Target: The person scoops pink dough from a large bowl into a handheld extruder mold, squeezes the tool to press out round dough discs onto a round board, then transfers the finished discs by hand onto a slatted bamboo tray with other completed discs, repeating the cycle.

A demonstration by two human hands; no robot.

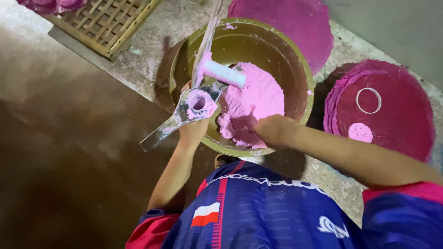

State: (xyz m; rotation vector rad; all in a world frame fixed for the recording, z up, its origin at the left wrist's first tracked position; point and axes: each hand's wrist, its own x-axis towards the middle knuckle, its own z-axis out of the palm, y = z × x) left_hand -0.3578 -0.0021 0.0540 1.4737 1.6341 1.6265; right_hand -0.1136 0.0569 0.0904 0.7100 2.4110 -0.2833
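Pink powder [256,103] heaped in one olive-green plastic basin [295,60] on the gritty concrete ledge [152,50]. Left hand [193,127] raised at the basin's near-left rim, forearm angled up from the lower left, fingers wrapped from beneath around a metal press mould [196,105] with a round cup packed with pink powder and a flat bar [157,133] sticking out to the lower left. Mould's long handle [210,27] rising to the top edge, a white cylinder [224,74] lying across the powder just beside it. Right hand [272,130] reaching in from the right, palm down, fingers curled and buried in the powder near the front wall; grip on the powder itself hidden, cannot tell how tight. Two round magenta-stained trays: one [295,23] behind the basin, one [392,120] to its right, carrying one white ring [368,100] and one small pink disc [360,132]. One woven bamboo mat [108,23] at upper left.
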